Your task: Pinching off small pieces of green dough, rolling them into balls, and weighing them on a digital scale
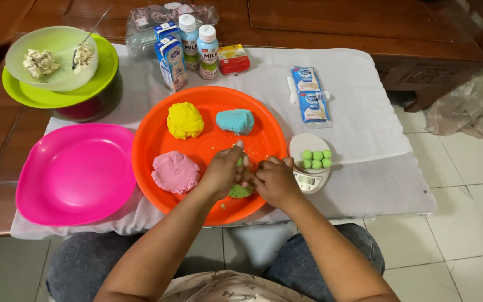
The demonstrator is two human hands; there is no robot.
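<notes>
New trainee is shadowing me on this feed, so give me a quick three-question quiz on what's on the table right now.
1. True or false: five green balls sit on the scale.
2. Which dough lump on the orange tray lies nearest the milk cartons? A) pink B) yellow C) blue
3. What do the left hand and right hand work on?

Key:
1. True.
2. B, the yellow dough; blue dough lies to its right, pink dough nearer the person.
3. The green dough, pinched between both hands at the tray's near edge.
</notes>
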